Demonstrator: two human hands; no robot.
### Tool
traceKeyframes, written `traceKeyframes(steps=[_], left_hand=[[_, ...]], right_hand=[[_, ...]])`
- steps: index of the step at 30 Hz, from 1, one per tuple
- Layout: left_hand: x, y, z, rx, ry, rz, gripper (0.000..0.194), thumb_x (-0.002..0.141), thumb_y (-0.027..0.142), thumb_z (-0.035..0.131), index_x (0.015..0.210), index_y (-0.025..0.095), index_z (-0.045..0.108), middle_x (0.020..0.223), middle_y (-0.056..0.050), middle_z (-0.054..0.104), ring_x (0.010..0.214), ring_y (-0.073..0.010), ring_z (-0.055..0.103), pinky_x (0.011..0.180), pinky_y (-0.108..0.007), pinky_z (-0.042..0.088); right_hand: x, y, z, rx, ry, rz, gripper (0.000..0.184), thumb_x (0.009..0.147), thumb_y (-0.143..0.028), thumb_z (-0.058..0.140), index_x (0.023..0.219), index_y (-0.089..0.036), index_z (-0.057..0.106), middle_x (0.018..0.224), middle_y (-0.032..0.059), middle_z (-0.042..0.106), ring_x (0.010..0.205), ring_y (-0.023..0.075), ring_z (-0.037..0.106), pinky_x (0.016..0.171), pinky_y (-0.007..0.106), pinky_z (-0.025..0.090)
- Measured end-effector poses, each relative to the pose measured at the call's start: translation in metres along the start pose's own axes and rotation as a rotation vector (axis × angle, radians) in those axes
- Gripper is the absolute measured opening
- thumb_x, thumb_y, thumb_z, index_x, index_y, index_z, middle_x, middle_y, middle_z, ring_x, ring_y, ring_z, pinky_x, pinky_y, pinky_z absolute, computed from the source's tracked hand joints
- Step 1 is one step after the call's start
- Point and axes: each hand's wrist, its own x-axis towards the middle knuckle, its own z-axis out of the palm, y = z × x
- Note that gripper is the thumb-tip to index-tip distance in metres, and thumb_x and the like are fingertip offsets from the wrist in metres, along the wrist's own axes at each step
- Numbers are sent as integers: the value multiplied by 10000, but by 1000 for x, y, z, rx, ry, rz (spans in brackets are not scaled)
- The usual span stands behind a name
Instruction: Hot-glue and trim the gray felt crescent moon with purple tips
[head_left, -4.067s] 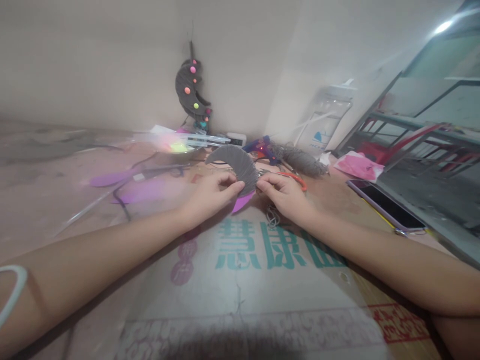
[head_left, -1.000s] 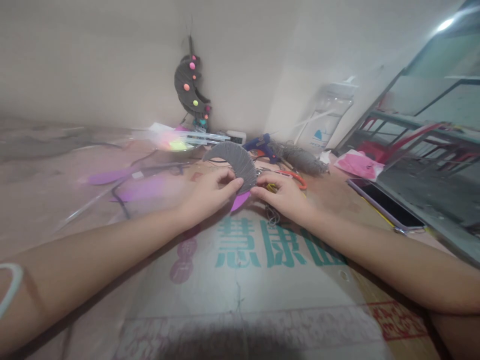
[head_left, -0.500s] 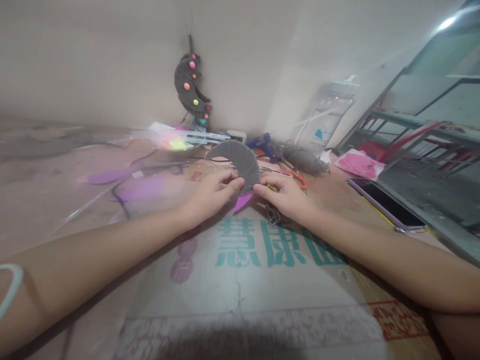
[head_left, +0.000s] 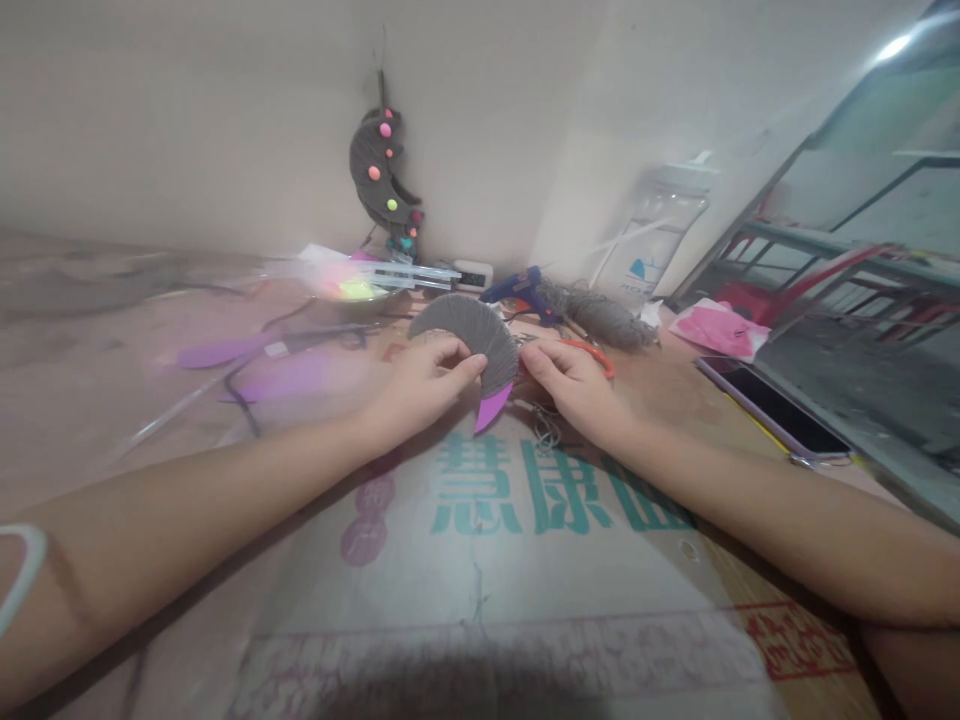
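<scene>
A flat crescent (head_left: pixel 480 335) wrapped in grey yarn is in the middle of the view, its lower tip bare purple (head_left: pixel 493 408). My left hand (head_left: pixel 442 375) pinches it from the inner curve, thumb on the front face. Close to the outer right edge, my right hand (head_left: pixel 562 372) is closed, thumb against fingers, on the grey yarn; the strand between the fingertips is mostly hidden. A loose loop of grey yarn (head_left: pixel 547 430) lies just below that hand. Behind it are orange-handled scissors (head_left: pixel 596 355), partly covered.
A finished crescent with coloured pompoms (head_left: pixel 371 170) hangs on the wall. Behind my hands are a blue glue gun (head_left: pixel 525 292), a yarn skein (head_left: pixel 604 315) and a clear bottle (head_left: pixel 652 235). A phone (head_left: pixel 780 405) lies right; purple pieces (head_left: pixel 225 352) lie left. A printed sheet (head_left: pixel 480 580) covers the front.
The crescent has tilted and dropped slightly, showing more of its wrapped face and purple tip. My right hand has shifted up and right, off the crescent's lower end.
</scene>
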Motion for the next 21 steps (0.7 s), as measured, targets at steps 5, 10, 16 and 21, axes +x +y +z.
traceKeyframes(steps=[5,10,16,21], left_hand=[[0,-1,0,9,-6,-3,340,916,421,482,687,179,551,692,11,558,726,-161,517,696,-294,364],[0,-1,-1,-17,-9,-15,330,927,406,475,695,179,537,691,18,536,727,-157,500,702,-294,356],[0,1,-1,-9,-4,-9,322,920,396,486,683,181,524,673,24,511,709,-154,483,692,-295,346],[0,2,0,-14,5,-30,308,905,392,502,678,184,518,670,24,523,705,-155,498,691,-294,354]], right_hand=[[-1,0,2,-17,77,33,317,939,-428,497,761,-181,586,774,17,617,781,165,572,774,292,447],[0,2,3,4,94,40,179,901,-326,527,796,-191,578,775,8,604,778,161,567,760,296,445],[1,6,5,51,118,68,88,860,-276,581,820,-197,580,779,-3,600,752,149,567,733,292,452],[2,10,7,179,150,70,111,815,-203,604,886,-220,520,838,-6,599,766,142,579,719,280,467]])
